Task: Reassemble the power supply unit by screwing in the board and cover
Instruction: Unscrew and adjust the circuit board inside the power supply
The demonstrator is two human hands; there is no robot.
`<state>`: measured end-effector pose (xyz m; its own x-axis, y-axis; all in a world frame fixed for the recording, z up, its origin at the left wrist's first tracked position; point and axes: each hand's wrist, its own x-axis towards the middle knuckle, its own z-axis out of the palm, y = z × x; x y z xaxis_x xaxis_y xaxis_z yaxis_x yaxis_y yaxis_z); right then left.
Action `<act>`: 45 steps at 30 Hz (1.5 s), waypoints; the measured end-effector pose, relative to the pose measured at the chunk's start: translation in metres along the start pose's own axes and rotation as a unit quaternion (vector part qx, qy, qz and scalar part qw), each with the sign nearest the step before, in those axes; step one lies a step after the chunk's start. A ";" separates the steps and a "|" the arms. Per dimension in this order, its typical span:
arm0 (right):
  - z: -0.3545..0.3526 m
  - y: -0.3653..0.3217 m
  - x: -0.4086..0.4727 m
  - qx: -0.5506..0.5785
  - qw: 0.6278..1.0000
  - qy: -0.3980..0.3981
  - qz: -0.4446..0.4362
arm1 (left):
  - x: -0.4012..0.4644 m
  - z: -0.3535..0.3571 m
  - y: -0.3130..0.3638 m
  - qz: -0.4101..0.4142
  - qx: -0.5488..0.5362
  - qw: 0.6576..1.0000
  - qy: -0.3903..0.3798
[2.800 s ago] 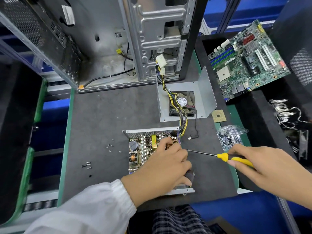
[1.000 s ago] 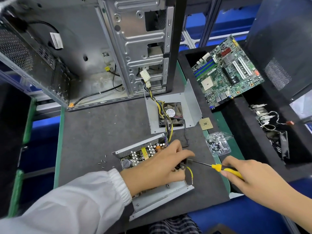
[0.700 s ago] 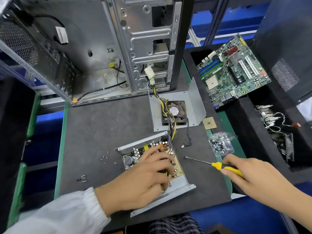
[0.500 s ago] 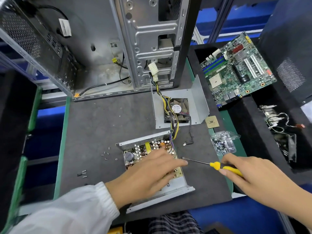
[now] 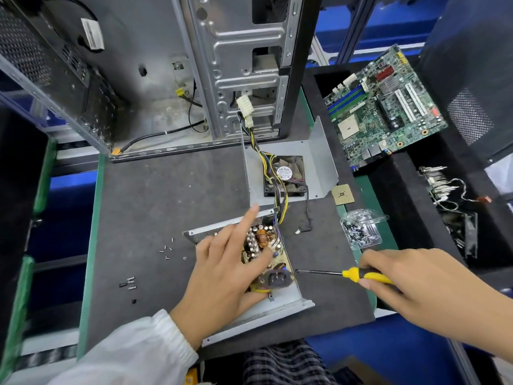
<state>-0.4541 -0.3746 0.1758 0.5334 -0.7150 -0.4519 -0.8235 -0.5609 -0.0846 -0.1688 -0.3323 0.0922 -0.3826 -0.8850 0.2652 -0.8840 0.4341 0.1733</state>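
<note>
Roughly, as things lie:
Board: the power supply board (image 5: 262,247) sits inside its open metal tray (image 5: 288,301) near the front edge of the table (image 5: 155,195), with its cable bundle (image 5: 273,176) running up toward the computer case (image 5: 236,65).
Cover: the bent metal cover (image 5: 319,151) carrying the fan (image 5: 286,176) lies just behind the tray, not yet fitted.
Left hand: the left hand (image 5: 222,273) lies over the board with fingers spread and mostly straight, forefinger lifted, thumb down near the black mains socket (image 5: 276,279); it clamps nothing.
Right hand: the right hand (image 5: 410,284) has its fingers closed round the yellow handle of the screwdriver (image 5: 344,273), whose tip is at the tray's right wall.
Handling, board: likely light but stiff and fragile; tall capacitors and the copper coil would bend or crack, so pressing on bare edges or the socket seems safest.
Handling, tray and cover: thin sheet metal, probably light, with sharp edges, and apt to slide on the mat, so it wants steadying.
Screws: loose screws (image 5: 166,247) lie left of the tray, more in the clear pack (image 5: 361,232); tiny and easily dropped.
</note>
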 end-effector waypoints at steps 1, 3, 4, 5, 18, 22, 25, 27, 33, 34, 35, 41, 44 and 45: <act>0.000 0.000 0.000 0.001 1.000 -0.001 0.002 | 0.002 -0.002 0.000 -0.013 0.004 1.000 -0.011; 0.001 -0.001 0.001 -0.004 1.000 -0.002 0.004 | 0.007 -0.005 -0.002 -0.039 0.007 0.999 -0.033; 0.002 -0.001 0.002 -0.003 1.000 -0.002 0.005 | 0.010 -0.006 -0.003 -0.044 0.001 0.998 -0.045; 0.002 -0.001 0.002 -0.002 1.000 -0.002 0.006 | 0.013 -0.007 -0.003 -0.048 -0.012 0.997 -0.054; 0.000 -0.009 0.002 -0.044 0.998 -0.034 -0.008 | 0.014 -0.004 -0.008 -0.067 -0.178 0.981 -0.048; -0.003 -0.012 0.002 -0.061 0.997 -0.042 -0.013 | 0.014 -0.005 -0.007 -0.072 -0.186 0.978 -0.053; -0.006 -0.015 0.003 -0.077 0.996 -0.039 -0.015 | 0.015 -0.006 -0.006 -0.075 -0.185 0.978 -0.056; -0.007 -0.017 0.003 -0.085 0.996 -0.038 -0.014 | 0.015 -0.006 -0.006 -0.076 -0.181 0.979 -0.053; -0.009 -0.018 0.000 -0.088 0.996 -0.034 -0.006 | 0.014 -0.004 -0.007 -0.081 -0.145 0.985 -0.053; -0.009 -0.018 -0.002 -0.086 0.996 -0.037 -0.004 | 0.014 -0.003 -0.006 -0.083 -0.141 0.985 -0.055; -0.009 -0.017 -0.003 -0.085 0.996 -0.040 -0.003 | 0.014 -0.003 -0.006 -0.083 -0.140 0.985 -0.055; -0.002 -0.018 -0.007 -0.065 0.997 -0.044 -0.005 | 0.012 0.002 -0.007 -0.073 -0.138 0.987 -0.037; 0.000 -0.020 -0.006 -0.062 0.997 -0.040 -0.014 | 0.013 0.003 -0.009 -0.069 -0.135 0.988 -0.036; 0.000 -0.021 -0.005 -0.062 0.997 -0.038 -0.015 | 0.014 0.002 -0.009 -0.069 -0.136 0.988 -0.036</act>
<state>-0.4394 -0.3589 0.1799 0.5378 -0.6656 -0.5175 -0.7746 -0.6323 0.0083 -0.1667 -0.3486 0.0919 -0.2904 -0.9444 0.1544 -0.8281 0.3289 0.4540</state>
